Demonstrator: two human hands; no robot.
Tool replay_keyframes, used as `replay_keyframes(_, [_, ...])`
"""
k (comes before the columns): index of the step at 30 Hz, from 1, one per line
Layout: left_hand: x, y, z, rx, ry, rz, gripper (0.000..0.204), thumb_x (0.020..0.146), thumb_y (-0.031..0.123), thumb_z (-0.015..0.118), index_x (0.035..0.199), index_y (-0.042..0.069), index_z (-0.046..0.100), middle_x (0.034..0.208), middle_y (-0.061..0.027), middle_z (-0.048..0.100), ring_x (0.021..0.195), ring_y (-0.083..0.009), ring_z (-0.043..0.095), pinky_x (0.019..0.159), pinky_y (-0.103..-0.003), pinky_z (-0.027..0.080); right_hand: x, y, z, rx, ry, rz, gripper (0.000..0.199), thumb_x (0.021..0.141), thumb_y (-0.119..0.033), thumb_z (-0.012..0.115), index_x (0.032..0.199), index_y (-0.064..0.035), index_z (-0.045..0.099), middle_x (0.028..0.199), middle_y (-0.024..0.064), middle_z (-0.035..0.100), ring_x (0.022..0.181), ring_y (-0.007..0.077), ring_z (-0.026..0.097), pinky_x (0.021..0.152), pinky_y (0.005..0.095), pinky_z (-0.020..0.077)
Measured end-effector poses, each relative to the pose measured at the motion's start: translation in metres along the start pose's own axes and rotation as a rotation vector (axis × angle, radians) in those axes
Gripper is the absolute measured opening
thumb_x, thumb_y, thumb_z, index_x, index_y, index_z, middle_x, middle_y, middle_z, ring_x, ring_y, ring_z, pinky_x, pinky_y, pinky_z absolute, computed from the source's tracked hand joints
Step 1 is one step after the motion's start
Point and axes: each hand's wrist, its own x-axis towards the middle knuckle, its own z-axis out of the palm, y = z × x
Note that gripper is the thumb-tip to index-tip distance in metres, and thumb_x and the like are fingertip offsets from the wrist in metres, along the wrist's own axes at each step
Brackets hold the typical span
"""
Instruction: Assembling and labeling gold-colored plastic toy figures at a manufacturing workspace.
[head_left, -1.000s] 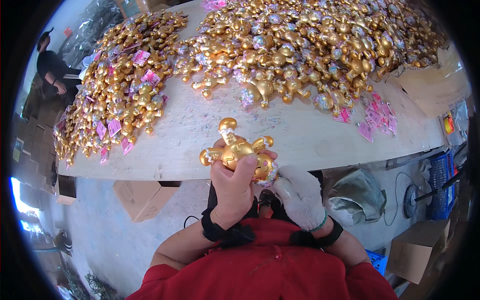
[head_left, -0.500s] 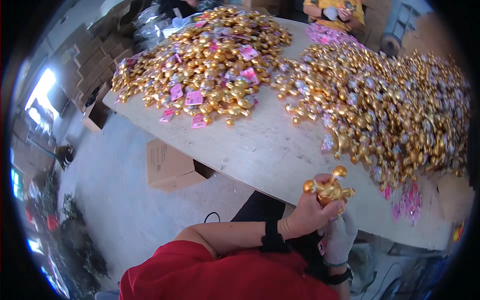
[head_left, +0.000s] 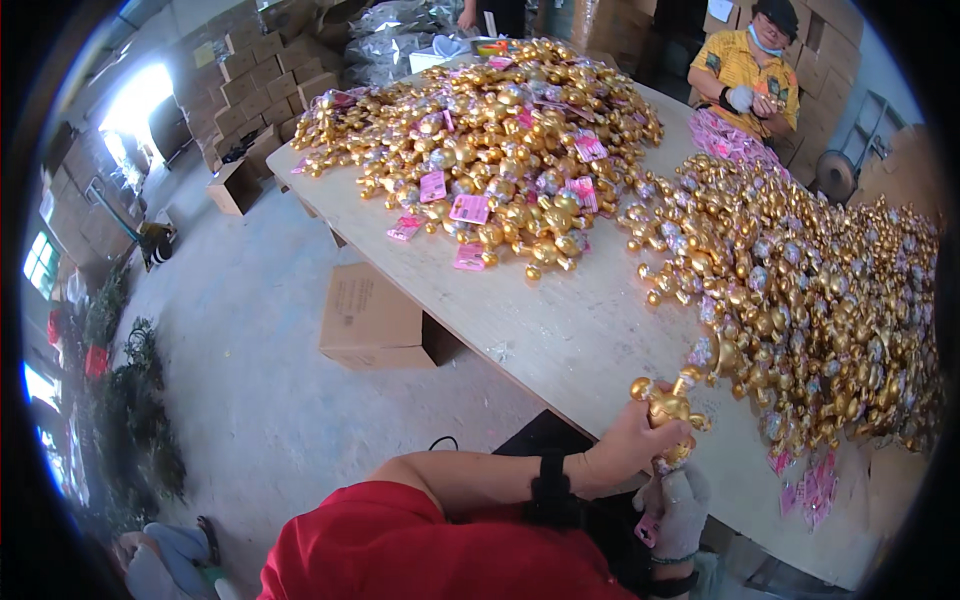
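The left hand (head_left: 628,448) grips a gold figurine (head_left: 668,408) at the table's (head_left: 560,330) near edge; the gloved right hand (head_left: 678,505) seems closed beneath it.

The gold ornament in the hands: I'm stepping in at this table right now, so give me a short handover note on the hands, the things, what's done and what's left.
Left hand: bare, gripped around the gold ornament, held at the near table edge.
Right hand: in a white glove, just below the ornament, at its underside, with a pink tag by its fingers.
Things: large pile of gold ornaments to the right, a second pile with pink tags farther left. A co-worker works at the far end.
Done: one ornament is in hand.
Left: cannot tell how many are finished; both piles are large.
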Motion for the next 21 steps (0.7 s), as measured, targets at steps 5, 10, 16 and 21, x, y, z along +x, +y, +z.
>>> replay_keyframes(5, [-0.001, 0.023, -0.025, -0.096, 0.023, -0.052, 0.029, 0.094, 0.016, 0.058, 0.115, -0.001, 0.049, 0.096, -0.0134, 0.067, 0.082, -0.0152, 0.066, 0.068, -0.027, 0.053, 0.007, -0.009, 0.026, 0.054, 0.053, 0.052, 0.016, 0.088, -0.011, 0.057, 0.094, 0.0021, 0.063, 0.064, 0.0, 0.054, 0.053, 0.005, 0.044, 0.048, 0.0209, 0.0345])
replay_keyframes(10, [-0.008, 0.044, -0.02, -0.054, 0.182, 0.176, 0.036, 0.093, 0.024, 0.064, 0.116, 0.002, 0.047, 0.081, -0.0049, 0.066, 0.073, -0.0093, 0.062, 0.059, -0.022, 0.047, 0.011, 0.0, 0.027, -0.353, 0.013, -0.264, 0.013, 0.088, -0.012, 0.059, 0.088, -0.0004, 0.066, 0.076, 0.0038, 0.061, 0.065, 0.0108, 0.053, 0.059, 0.0249, 0.0413])
replay_keyframes(16, [0.024, 0.074, -0.086, -0.147, 0.415, 0.257, 0.019, 0.098, 0.017, 0.053, 0.101, -0.002, 0.053, 0.08, -0.0105, 0.065, 0.072, -0.0202, 0.067, 0.06, -0.035, 0.057, 0.007, 0.013, 0.006, -0.677, 0.072, -0.484, 0.014, 0.086, -0.012, 0.061, 0.087, 0.0014, 0.065, 0.073, 0.0053, 0.062, 0.065, 0.0135, 0.056, 0.061, 0.0282, 0.045])
replay_keyframes(21, [0.044, 0.088, -0.136, 0.09, 0.637, 0.241, 0.022, 0.094, 0.023, 0.047, 0.098, 0.005, 0.059, 0.085, -0.0037, 0.061, 0.07, -0.0148, 0.058, 0.065, -0.03, 0.044, 0.005, 0.011, -0.03, -0.48, 0.138, -0.19, 0.016, 0.085, -0.013, 0.063, 0.093, 0.0009, 0.067, 0.075, 0.0101, 0.065, 0.067, 0.0194, 0.061, 0.064, 0.0313, 0.0485])
